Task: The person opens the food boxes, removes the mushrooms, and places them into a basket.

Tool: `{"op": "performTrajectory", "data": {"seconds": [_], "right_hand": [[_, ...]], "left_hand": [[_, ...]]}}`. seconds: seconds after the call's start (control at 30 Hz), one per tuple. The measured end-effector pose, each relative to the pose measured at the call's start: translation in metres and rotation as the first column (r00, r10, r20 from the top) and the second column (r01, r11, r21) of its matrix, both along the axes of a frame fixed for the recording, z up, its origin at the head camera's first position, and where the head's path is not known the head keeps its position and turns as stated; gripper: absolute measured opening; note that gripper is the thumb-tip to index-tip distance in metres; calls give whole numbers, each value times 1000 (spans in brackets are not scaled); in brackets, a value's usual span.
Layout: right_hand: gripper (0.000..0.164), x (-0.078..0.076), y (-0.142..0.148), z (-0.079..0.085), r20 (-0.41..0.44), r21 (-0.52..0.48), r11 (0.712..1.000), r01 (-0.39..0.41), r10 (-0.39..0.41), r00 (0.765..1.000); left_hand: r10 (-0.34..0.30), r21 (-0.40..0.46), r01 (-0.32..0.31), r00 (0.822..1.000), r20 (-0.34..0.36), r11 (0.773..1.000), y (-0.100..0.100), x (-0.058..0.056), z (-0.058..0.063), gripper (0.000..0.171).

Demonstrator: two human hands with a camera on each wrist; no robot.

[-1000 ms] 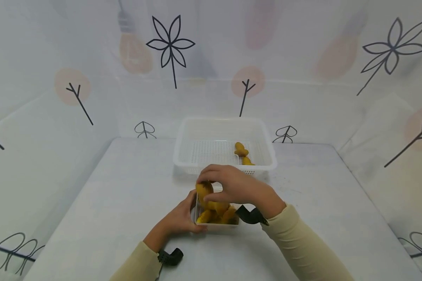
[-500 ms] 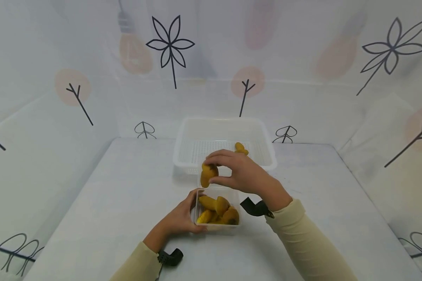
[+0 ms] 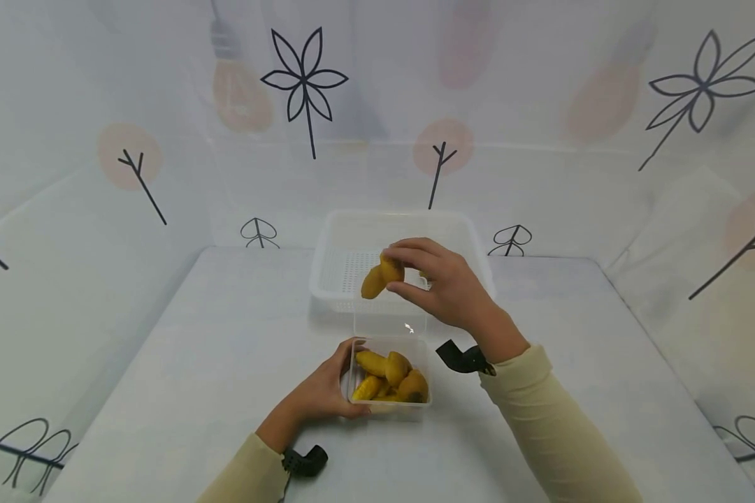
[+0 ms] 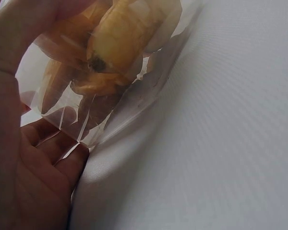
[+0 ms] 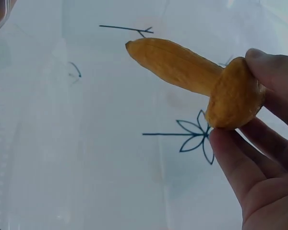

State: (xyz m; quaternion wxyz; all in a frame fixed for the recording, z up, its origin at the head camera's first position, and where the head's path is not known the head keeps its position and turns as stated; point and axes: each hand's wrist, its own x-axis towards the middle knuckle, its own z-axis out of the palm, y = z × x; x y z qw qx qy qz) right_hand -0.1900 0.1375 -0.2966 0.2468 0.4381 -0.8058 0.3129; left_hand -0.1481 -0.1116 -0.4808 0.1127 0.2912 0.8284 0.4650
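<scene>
My right hand (image 3: 445, 285) pinches a yellow mushroom (image 3: 374, 282) by its cap, held up before the white basket. In the right wrist view the stem of this mushroom (image 5: 175, 64) points away from the thumb and fingers. My left hand (image 3: 324, 388) grips the left side of a small clear plastic box (image 3: 393, 404) on the table. Several yellow mushrooms (image 3: 398, 367) lie inside it. Its clear lid (image 3: 384, 323) stands open at the far side. In the left wrist view the fingers of my left hand (image 4: 43, 177) wrap the corner of the box (image 4: 149, 96).
A white perforated basket (image 3: 352, 234) stands at the back of the white table (image 3: 239, 328). A bit of yellow (image 3: 424, 275) in it shows beside the right hand, which hides most of its right part. Printed white cloth (image 3: 377, 168) walls in the table.
My right hand has lifted the mushroom out of the clear box and moved it up and away toward the basket, turning it. The left hand and the box have stayed in place.
</scene>
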Motion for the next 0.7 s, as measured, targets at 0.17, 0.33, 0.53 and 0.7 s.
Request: {"op": "performTrajectory", "data": {"seconds": [0.17,0.33,0.53,0.7], "right_hand": [[44,-6,4,-1,-36,-43,996,80,-82,996],[43,-15,7,-7,20,-133,986,96,-94,995],[47,-28,10,-16,80,-255,961,105,-88,993],[48,-36,13,-22,168,-293,943,159,-113,979]], "left_hand": [[-4,6,4,1000,-10,1000,0,-1,-2,110],[-4,0,4,1000,-14,1000,-1,-1,-3,110],[2,-2,-2,1000,-12,1000,-1,0,-2,110],[6,-10,-6,1000,-3,1000,0,0,0,111]]}}
